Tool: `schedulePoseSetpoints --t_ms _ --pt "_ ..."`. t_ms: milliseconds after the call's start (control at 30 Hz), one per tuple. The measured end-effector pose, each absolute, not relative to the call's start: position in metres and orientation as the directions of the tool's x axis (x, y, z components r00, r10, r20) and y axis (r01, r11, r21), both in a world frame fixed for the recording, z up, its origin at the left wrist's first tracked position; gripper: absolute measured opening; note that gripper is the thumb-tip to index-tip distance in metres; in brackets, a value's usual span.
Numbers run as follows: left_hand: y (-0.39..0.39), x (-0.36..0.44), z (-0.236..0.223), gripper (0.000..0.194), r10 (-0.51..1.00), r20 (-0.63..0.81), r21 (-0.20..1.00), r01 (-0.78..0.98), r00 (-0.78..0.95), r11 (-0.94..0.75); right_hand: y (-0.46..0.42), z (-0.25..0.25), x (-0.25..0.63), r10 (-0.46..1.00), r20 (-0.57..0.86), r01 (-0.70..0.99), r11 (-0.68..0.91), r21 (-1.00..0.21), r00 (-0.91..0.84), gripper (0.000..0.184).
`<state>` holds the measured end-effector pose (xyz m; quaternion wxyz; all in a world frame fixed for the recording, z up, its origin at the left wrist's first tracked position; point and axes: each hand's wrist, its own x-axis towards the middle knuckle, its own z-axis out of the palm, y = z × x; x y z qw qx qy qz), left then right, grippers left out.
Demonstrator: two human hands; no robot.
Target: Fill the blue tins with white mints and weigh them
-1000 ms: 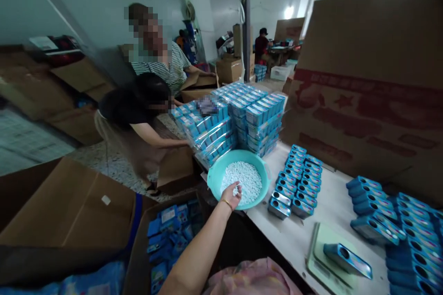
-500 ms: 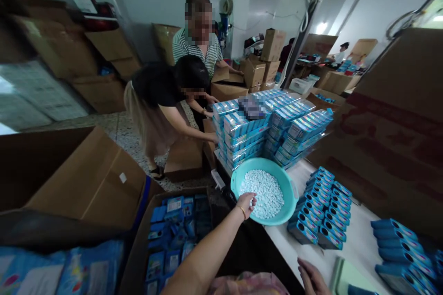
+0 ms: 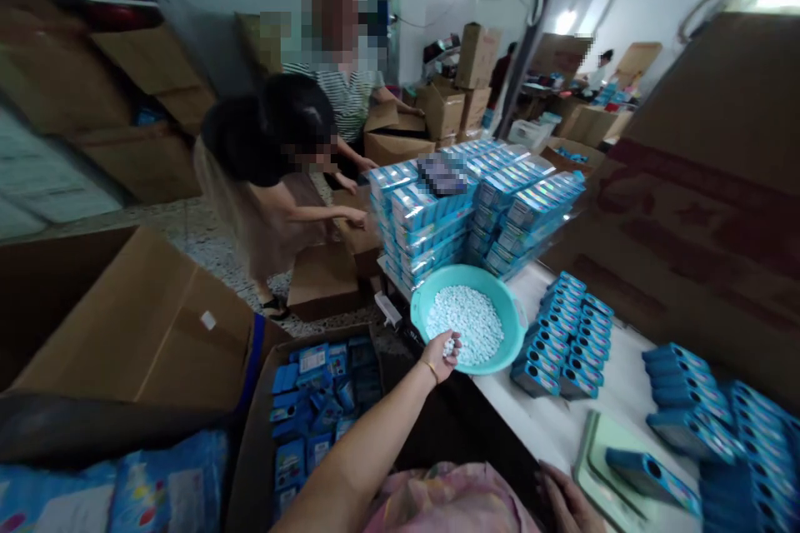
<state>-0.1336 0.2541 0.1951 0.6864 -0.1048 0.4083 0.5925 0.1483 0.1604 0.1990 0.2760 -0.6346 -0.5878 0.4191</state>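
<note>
My left hand (image 3: 443, 356), with a bracelet on the wrist, is at the near rim of a turquoise basin (image 3: 517, 341). Its fingers curl around a few small white pellets (image 3: 449, 346). A broad layer of the same pellets covers the basin's bottom. Low in the picture, my right hand (image 3: 567, 501) lies by the table edge with its fingers stretched out and holding nothing visible. Beside it is a pale green scale (image 3: 591, 460), on which a blue box (image 3: 653, 479) with a dark round hole lies.
Wrapped stacks of blue boxes (image 3: 431, 221) stand behind the basin, with rows of blue boxes (image 3: 559, 337) to its right. An open carton (image 3: 253, 441) of blue packs sits at lower left. One co-worker (image 3: 250, 150) bends over a carton; another person (image 3: 347, 92) stands behind.
My left hand has drawn back from over the pellets to the basin's near rim. The view has shifted, showing more of the scale and its box. The bending co-worker's hand has moved away from the stack.
</note>
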Motion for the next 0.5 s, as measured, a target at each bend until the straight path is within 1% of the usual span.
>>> schedulePoseSetpoints --t_ms 67,133,233,267,333,433,500 --pt "0.242 -0.126 0.198 0.016 0.730 -0.678 0.267 -0.898 0.083 0.350 0.150 0.204 0.146 0.968 -0.243 0.480 -0.186 -0.857 -0.058 0.040" --pt "0.228 -0.116 0.200 0.015 0.709 -0.680 0.204 -0.882 0.185 0.425 0.142 0.208 0.145 0.970 -0.235 0.484 -0.179 -0.856 -0.057 0.036" --pt "0.210 -0.101 0.193 0.017 0.633 -0.709 0.133 -0.823 0.311 0.552 0.135 0.202 0.152 0.972 -0.234 0.542 -0.184 -0.820 -0.023 0.030" --pt "0.206 -0.095 0.189 0.017 0.606 -0.725 0.121 -0.806 0.327 0.579 0.133 0.197 0.158 0.968 -0.251 0.573 -0.192 -0.797 -0.024 0.027" --pt "0.198 -0.085 0.180 0.018 0.550 -0.778 0.115 -0.790 0.306 0.602 0.126 0.185 0.171 0.954 -0.299 0.629 -0.223 -0.745 -0.015 0.023" --pt "0.192 -0.071 0.168 0.020 0.492 -0.822 0.117 -0.761 0.286 0.639 0.110 0.167 0.194 0.933 -0.357 0.670 -0.285 -0.685 0.032 0.023" --pt "0.193 -0.060 0.165 0.021 0.480 -0.835 0.134 -0.748 0.267 0.650 0.101 0.158 0.211 0.927 -0.367 0.673 -0.318 -0.668 0.074 0.024"
